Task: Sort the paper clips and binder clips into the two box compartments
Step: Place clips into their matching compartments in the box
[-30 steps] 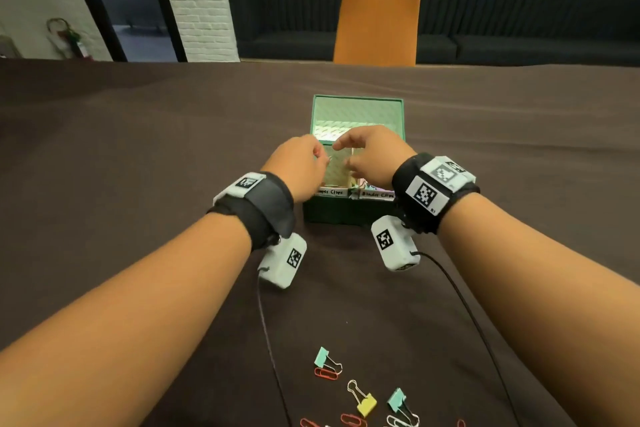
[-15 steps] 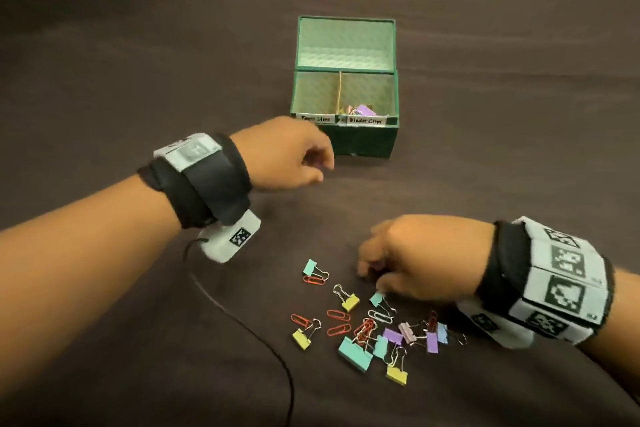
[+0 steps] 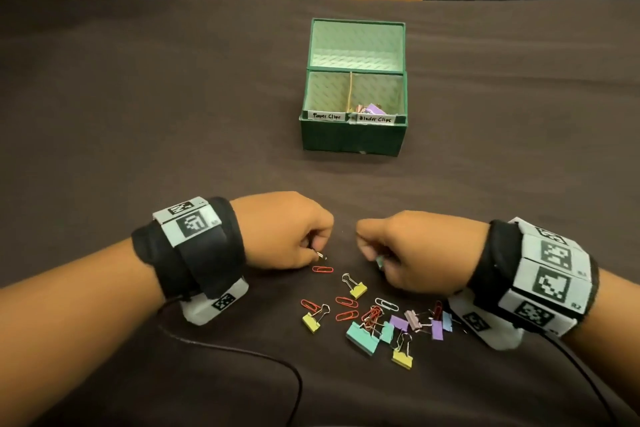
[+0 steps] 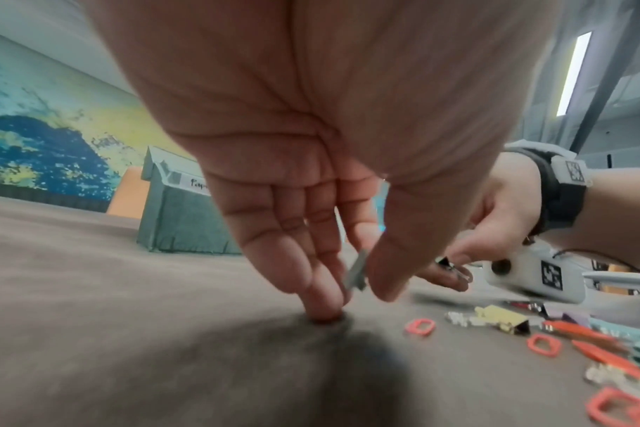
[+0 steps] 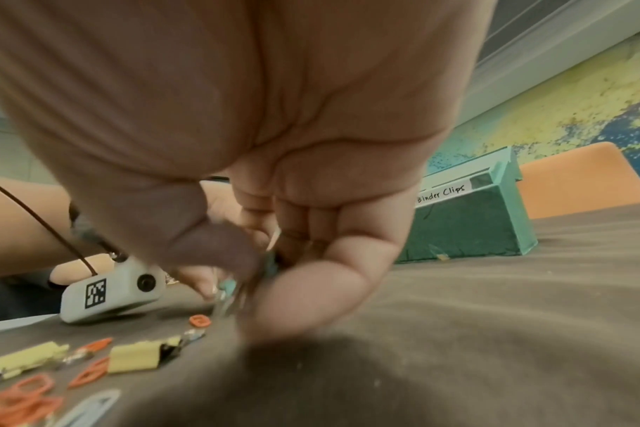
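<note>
Head view: a second ago both hands were at the box (image 3: 353, 135); now they are lowered to the surface (image 3: 138, 114) by the clips (image 3: 374, 319), well short of it. The left hand (image 3: 280, 232) is pinched on a teal clip (image 3: 321, 256), the right hand (image 3: 412, 250) on another clip (image 3: 380, 262).

Left wrist view: thumb and fingers (image 4: 303, 277) are closed on the teal clip (image 4: 357, 273).

Right wrist view: blurred; the fingers are curled round a teal clip (image 5: 228, 286). A new round of sorting seems begun.
</note>
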`<action>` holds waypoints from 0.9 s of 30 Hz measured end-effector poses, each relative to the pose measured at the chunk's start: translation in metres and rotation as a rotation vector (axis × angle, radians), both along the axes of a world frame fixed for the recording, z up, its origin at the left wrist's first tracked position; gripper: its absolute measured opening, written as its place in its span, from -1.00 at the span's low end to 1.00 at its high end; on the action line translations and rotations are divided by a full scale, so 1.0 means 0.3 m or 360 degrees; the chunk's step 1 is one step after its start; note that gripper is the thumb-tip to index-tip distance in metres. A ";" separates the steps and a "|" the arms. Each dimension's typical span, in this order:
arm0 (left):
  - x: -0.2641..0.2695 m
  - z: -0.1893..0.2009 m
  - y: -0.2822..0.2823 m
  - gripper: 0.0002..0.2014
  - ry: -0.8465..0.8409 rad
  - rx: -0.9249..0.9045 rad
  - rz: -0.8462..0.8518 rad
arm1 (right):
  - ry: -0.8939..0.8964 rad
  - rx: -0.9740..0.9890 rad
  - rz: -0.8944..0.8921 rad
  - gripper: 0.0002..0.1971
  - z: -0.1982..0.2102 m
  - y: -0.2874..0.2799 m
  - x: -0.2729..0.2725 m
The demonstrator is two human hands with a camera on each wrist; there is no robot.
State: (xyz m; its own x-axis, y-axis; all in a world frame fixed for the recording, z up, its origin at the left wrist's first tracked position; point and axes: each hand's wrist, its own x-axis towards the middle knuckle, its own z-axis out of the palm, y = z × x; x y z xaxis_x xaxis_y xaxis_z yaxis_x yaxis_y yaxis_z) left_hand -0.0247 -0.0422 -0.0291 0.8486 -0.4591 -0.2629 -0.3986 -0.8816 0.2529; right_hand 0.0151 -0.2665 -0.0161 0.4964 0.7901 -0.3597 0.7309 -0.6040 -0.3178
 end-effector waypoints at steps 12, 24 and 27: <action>-0.200 0.035 -0.029 -0.80 0.0236 -0.0112 -0.0091 | -0.0113 -0.0288 0.0147 -0.66 -0.038 0.050 -0.030; -0.164 -0.008 -0.004 -0.85 0.0066 -0.0144 -0.0329 | -0.0158 0.0212 -0.0272 -0.81 0.105 0.057 0.182; -0.148 0.005 0.012 -0.86 -0.0019 -0.0265 -0.0270 | -0.0261 0.0317 -0.0479 -0.79 0.168 0.094 0.352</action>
